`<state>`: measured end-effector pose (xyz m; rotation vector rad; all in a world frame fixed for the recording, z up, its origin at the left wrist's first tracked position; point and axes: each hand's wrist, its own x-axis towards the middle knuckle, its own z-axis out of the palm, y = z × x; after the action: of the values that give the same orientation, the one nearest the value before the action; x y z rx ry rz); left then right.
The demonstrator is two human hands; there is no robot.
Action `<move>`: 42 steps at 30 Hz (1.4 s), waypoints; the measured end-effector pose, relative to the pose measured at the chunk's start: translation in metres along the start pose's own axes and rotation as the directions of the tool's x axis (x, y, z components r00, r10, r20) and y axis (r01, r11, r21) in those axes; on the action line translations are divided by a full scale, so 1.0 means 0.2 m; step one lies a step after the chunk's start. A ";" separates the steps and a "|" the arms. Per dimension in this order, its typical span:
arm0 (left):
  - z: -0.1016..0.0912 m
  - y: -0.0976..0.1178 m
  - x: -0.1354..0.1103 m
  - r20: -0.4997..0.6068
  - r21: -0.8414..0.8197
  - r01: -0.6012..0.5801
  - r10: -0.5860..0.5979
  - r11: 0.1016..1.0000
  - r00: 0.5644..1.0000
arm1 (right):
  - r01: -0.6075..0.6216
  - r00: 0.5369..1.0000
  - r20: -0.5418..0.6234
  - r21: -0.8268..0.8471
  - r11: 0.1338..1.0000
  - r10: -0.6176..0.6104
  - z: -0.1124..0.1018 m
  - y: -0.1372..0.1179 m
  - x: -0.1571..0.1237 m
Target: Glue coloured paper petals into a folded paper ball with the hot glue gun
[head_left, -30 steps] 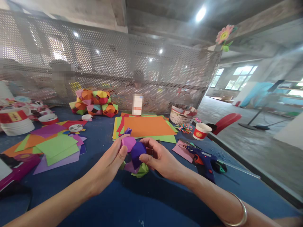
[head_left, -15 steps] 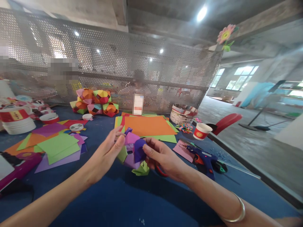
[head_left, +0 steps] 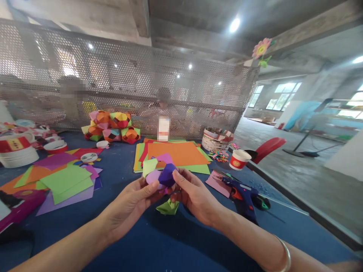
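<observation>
Between my hands is a folded paper ball (head_left: 154,178) with purple, lilac, dark violet and pale green panels, held above the blue table. My left hand (head_left: 137,198) is closed on its lower left side, thumb on a lilac panel. On the right, my right hand (head_left: 193,190) pinches the dark violet panel between thumb and fingers. Part of the ball is hidden behind my fingers. A folded green paper piece (head_left: 168,207) lies on the table just below the hands. Behind the ball is a stack of coloured paper sheets (head_left: 181,154), orange on top.
Loose paper sheets (head_left: 66,180) spread at the left, near a magenta tool (head_left: 25,206). Finished paper balls (head_left: 112,126) are piled at the back. A blue glue gun (head_left: 241,192), paper cup (head_left: 239,159) and woven basket (head_left: 217,139) stand right. A perforated screen (head_left: 127,83) closes the back.
My left hand, before with fingers raised beside the ball, has come down and grips its lower left side. The ball has turned, with its pale green panel now at upper left.
</observation>
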<state>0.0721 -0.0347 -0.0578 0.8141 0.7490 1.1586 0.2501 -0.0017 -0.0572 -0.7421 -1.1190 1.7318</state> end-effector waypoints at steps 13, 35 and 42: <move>-0.03 0.09 0.00 -0.129 0.002 0.019 -0.019 1.000 0.991 | -0.004 0.999 0.033 -0.056 0.998 0.006 0.00 0.00 -0.01; -0.03 0.14 0.00 -0.211 -0.007 0.054 -0.054 0.999 0.976 | 0.095 0.994 0.063 -0.196 0.976 -0.084 -0.02 0.02 -0.01; -0.02 0.14 -0.01 -0.225 -0.016 0.066 -0.068 0.998 0.972 | 0.119 0.992 0.076 -0.234 0.965 -0.104 -0.02 0.03 -0.01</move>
<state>0.0541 -0.0297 -0.0356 0.6510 0.9519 1.2048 0.2514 -0.0032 -0.0644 -0.7576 -1.4033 1.5522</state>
